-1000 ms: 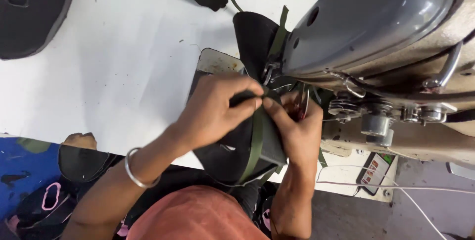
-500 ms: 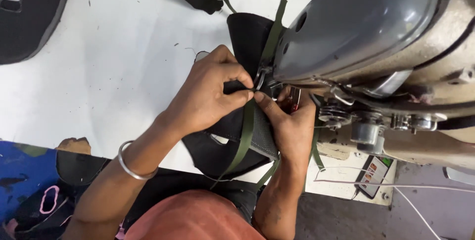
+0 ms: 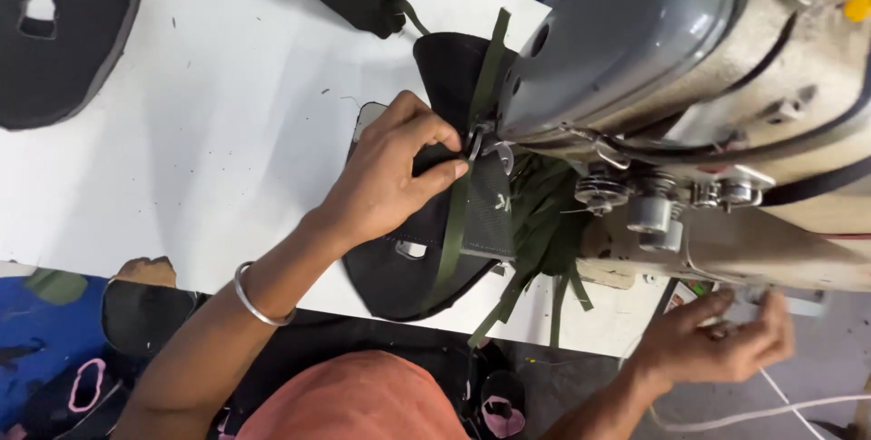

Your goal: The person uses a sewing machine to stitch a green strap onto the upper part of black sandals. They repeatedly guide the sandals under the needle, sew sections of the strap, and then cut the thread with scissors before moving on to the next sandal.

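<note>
Black fabric piece [image 3: 408, 263] with olive-green strap [image 3: 454, 231] sewn along it, lying at the near edge of the white bench [image 3: 200, 132], under the needle of the grey sewing machine [image 3: 653, 50]. Left hand [image 3: 390, 177] pressing down on fabric, fingertips pinching strap beside the presser foot. Right hand [image 3: 717, 345] off the bench, below the machine's end, fingers half-curled around something small; grip unclear. Steel bangle [image 3: 254, 299] on left wrist.

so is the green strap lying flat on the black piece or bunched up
Flat: the green strap runs straight down the black piece, pinned by the left hand.
</note>
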